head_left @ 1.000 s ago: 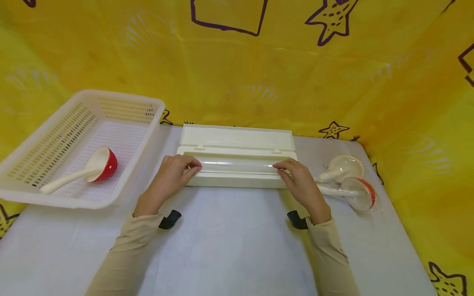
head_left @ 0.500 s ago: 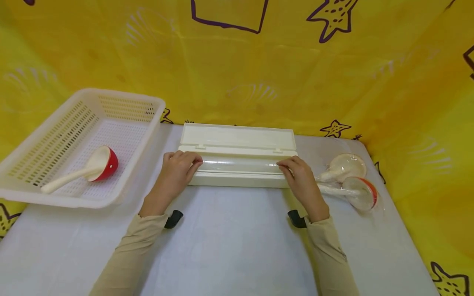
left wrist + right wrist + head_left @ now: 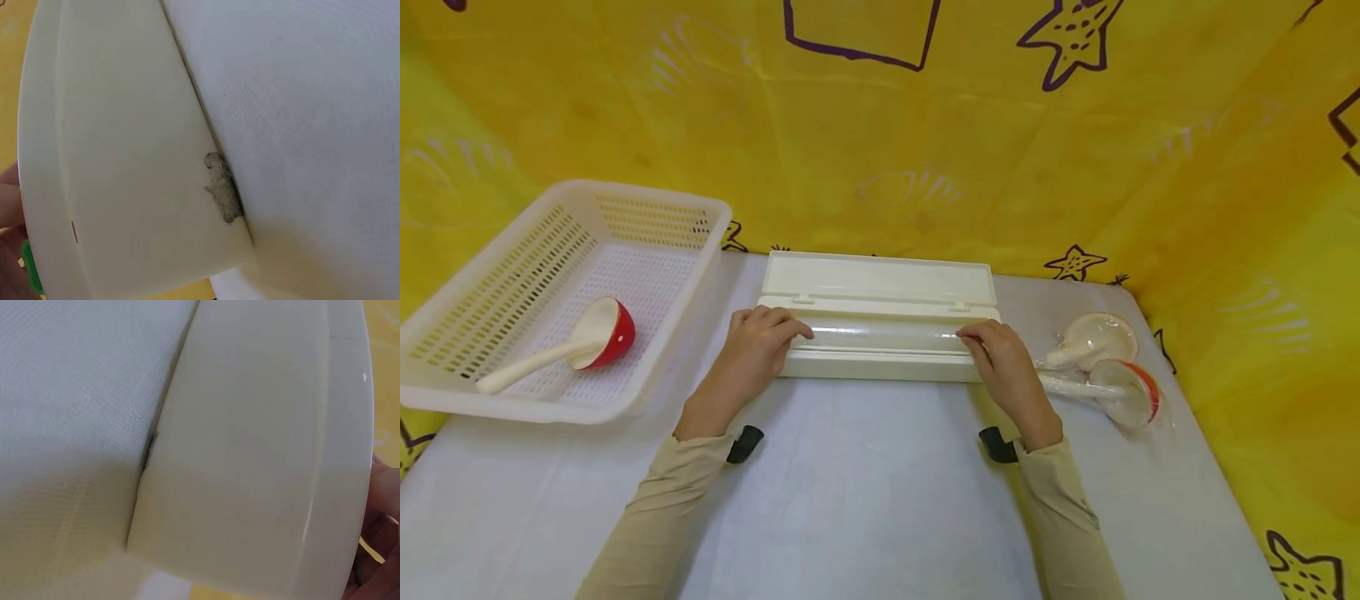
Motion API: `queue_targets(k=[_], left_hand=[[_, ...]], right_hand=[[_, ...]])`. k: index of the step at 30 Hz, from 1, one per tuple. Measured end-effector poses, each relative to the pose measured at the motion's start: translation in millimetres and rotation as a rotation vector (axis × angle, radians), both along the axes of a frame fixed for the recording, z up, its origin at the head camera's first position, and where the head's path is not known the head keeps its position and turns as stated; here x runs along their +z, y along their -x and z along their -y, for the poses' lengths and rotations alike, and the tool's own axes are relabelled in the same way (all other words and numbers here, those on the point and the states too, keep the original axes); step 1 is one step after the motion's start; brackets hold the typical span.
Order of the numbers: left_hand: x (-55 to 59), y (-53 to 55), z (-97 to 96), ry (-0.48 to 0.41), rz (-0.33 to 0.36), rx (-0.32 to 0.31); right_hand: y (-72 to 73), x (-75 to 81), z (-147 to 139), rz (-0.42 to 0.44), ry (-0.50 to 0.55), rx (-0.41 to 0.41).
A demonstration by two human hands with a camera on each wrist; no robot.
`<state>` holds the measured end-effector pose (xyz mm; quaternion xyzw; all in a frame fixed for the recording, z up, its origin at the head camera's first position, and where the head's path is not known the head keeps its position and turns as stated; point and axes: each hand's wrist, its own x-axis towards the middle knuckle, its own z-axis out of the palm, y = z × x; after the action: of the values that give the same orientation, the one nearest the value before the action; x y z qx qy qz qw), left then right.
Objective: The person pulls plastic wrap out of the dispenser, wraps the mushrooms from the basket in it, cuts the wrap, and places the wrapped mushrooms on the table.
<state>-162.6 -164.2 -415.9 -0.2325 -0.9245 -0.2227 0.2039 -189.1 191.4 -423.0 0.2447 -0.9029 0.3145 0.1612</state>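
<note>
A long cream cling film dispenser (image 3: 880,367) sits on the table with its lid (image 3: 880,279) raised at the back. Inside lies a glossy roll of clear cling film (image 3: 883,333). My left hand (image 3: 752,346) reaches over the left end, index fingertip on the film, its thumb mostly hidden. At the right end, my right hand (image 3: 1003,358) pinches at the film between thumb and index finger. The left wrist view shows the dispenser's front wall (image 3: 137,156) and a bit of green (image 3: 30,267) beside the fingers. In the right wrist view, fingers (image 3: 384,494) show behind the front wall.
A white perforated basket (image 3: 688,317) stands at left, holding a red ladle (image 3: 613,337) with a cream handle. To the right lie two plastic-wrapped ladles, one cream-faced ladle (image 3: 1101,337) and one red-rimmed ladle (image 3: 1127,396). A yellow patterned cloth (image 3: 850,125) hangs behind the table.
My left thumb has drawn back from the index fingertip, which now extends over the film. The right hand keeps its pinch in nearly the same place. Dispenser and ladles stay put.
</note>
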Motion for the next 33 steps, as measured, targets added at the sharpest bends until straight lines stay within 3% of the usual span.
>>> queue_targets(k=[6,11,16,19,24,33], left_hand=[[1.6,-0.2,-4.1,-0.011,0.094,0.046],[3.2,-0.6,-6.0,-0.031,0.098,0.107],[4.3,-2.7,-7.8,0.006,0.075,0.179],[1.3,-1.7,-9.4,0.032,0.018,0.198],[-7.7,2.2,-12.4,0.058,-0.137,0.193],[-7.3,3.5,-12.6,-0.019,-0.331,0.175]], right_hand=[[-0.6,0.3,1.2,0.001,-0.004,-0.01],[-1.5,0.5,2.6,-0.01,-0.004,-0.029],[-2.1,0.8,3.2,-0.037,0.033,-0.039],[-1.8,1.4,2.9,-0.049,0.065,-0.044],[-1.3,4.2,2.6,-0.076,0.123,-0.025],[-4.9,11.0,3.7,-0.089,0.254,0.006]])
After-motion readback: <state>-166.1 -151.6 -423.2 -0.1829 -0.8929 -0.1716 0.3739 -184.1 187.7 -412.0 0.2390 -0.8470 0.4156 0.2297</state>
